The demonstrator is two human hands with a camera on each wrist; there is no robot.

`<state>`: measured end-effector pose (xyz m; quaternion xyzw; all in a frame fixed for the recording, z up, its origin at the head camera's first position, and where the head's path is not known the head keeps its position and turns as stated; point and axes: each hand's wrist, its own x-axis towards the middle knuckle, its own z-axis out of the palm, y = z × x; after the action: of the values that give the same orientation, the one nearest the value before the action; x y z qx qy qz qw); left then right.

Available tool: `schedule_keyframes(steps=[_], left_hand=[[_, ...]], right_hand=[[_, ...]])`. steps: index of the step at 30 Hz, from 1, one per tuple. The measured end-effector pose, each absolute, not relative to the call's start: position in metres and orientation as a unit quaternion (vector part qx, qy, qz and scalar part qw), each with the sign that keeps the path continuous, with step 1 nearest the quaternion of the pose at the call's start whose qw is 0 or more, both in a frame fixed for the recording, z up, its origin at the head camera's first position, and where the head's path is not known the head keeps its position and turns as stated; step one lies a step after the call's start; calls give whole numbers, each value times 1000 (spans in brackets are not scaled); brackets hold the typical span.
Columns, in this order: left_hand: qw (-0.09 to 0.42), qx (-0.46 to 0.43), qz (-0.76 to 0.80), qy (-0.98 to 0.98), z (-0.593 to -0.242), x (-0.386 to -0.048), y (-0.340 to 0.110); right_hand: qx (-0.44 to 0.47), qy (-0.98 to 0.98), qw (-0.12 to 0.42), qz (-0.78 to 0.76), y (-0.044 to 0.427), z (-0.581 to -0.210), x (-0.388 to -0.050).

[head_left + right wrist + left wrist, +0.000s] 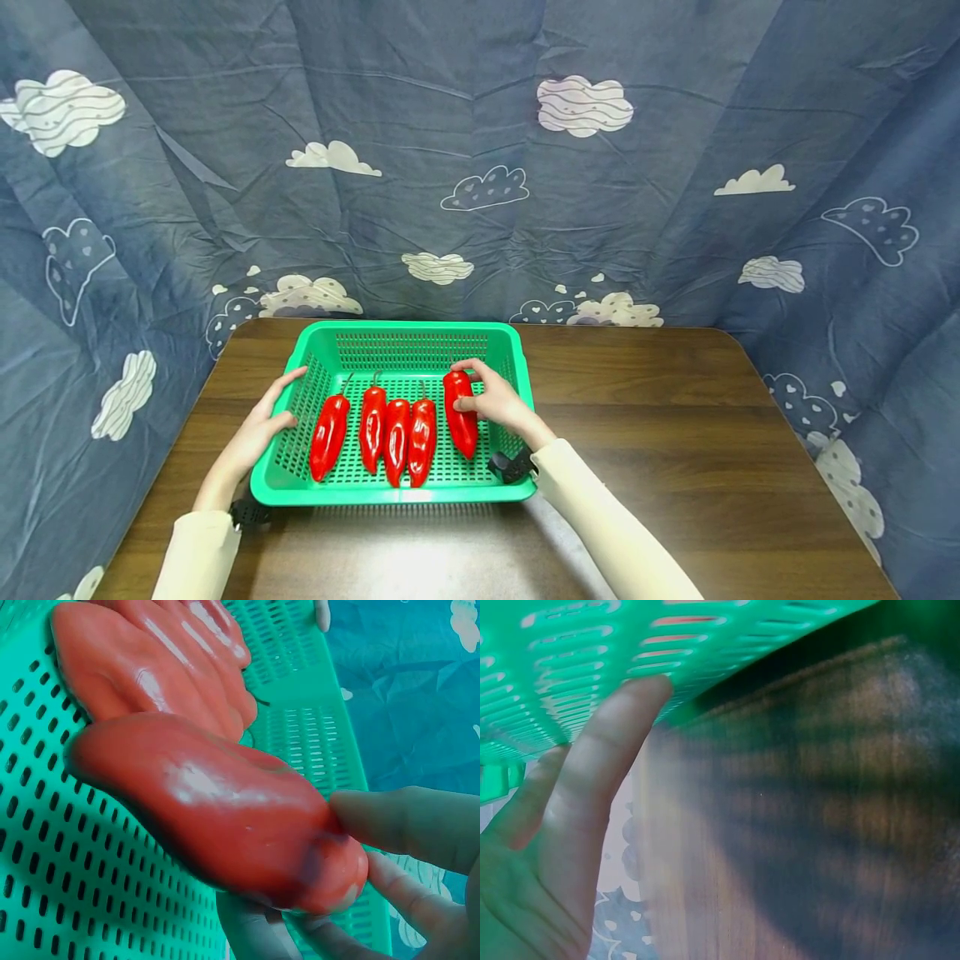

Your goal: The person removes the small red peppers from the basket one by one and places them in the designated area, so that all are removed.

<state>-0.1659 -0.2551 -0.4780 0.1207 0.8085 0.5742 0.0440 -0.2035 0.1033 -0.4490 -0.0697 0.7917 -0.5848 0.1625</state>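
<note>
In the head view, a green basket [397, 496] holds several long red peppers [328, 437], most with thin stems. My right hand [498, 404] pinches the rightmost pepper [461, 425] near its upper end, inside the basket's right part. The right wrist view shows that pepper [202, 810] lying across the view, with fingers of my right hand [420, 855] on both sides of its thick end. Against the basket's left side rests my left hand [251, 437], its fingers extended. Seen in the left wrist view, the left hand [577, 802] touches the slotted outer wall [562, 660].
The basket stands on the left part of a brown wooden table [637, 400]. Behind the table hangs a blue-grey curtain [420, 100] with white cloud prints. Three peppers lie close together in the basket's middle, with another to their left.
</note>
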Motion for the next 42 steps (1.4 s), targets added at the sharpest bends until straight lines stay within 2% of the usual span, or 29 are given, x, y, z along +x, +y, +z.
schedule_keyframes(steps=[27,42], left_hand=[[57,116,574,809,-476,-165,-256],[50,129,562,815,-476,-166,-257]], right_hand=[[-88,746,156,-641,127,-421,-199],[-96,754,109,-640,171,-403,-201]])
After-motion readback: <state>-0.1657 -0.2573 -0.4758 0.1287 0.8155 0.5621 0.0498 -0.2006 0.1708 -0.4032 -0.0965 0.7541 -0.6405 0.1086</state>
